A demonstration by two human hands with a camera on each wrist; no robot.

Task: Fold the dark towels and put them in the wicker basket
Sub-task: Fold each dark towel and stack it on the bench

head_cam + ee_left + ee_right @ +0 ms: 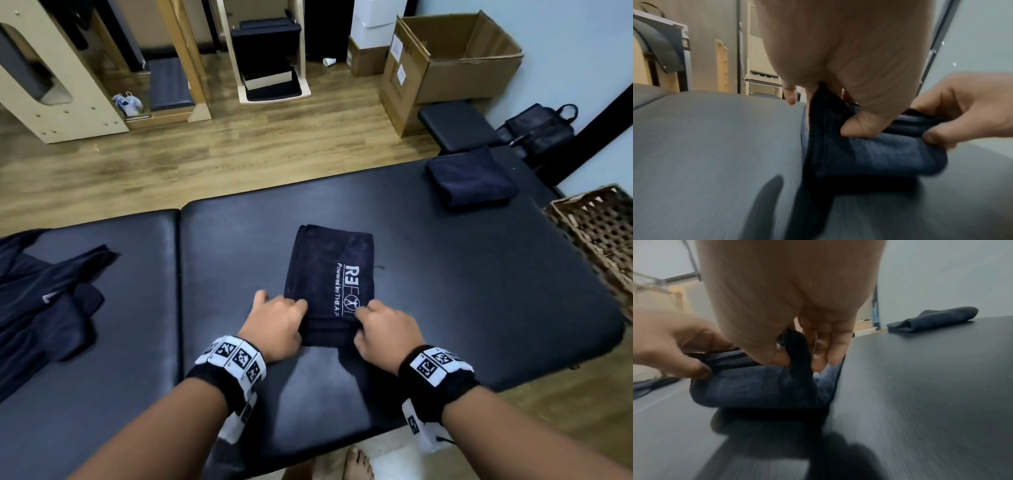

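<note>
Your left hand (274,325) and right hand (387,329) each pinch a near corner of the folded dark towel (329,274), thumb under and fingers (824,350) on top, lifting its near edge off the padded tabletop (479,291). A second folded towel (471,176) lies at the far right, near the wicker basket (596,233). Unfolded dark towels (41,301) lie heaped at the left.

Black padded table (445,291): folded towels (329,277), unfolded pile (41,298).
</note>
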